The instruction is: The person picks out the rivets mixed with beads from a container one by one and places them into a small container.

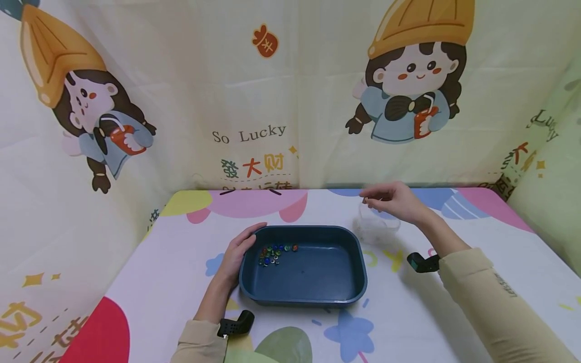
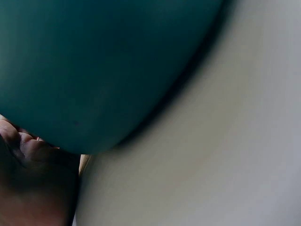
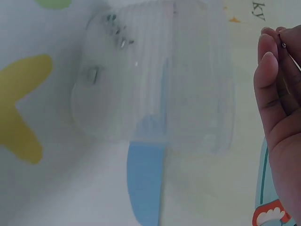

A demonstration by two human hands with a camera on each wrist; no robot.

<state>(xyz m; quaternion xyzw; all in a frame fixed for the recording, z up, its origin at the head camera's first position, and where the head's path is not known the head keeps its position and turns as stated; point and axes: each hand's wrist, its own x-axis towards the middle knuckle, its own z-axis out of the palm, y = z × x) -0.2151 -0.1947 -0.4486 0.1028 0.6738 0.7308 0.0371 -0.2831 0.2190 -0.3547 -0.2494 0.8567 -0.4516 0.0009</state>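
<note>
A dark blue plastic basin stands on the table, with several coloured glass marbles gathered in its back left part. My left hand grips the basin's left side, its fingers along the outer wall near the back corner. In the left wrist view the basin wall fills the upper left. My right hand is raised above a clear plastic box right of the basin. Its thumb and fingertips pinch a tiny shiny piece, too small to identify. Several small shiny pieces lie inside the box.
A patterned cloth covers the table, and a printed curtain hangs behind its far edge. Black wrist cameras are strapped at both sleeves.
</note>
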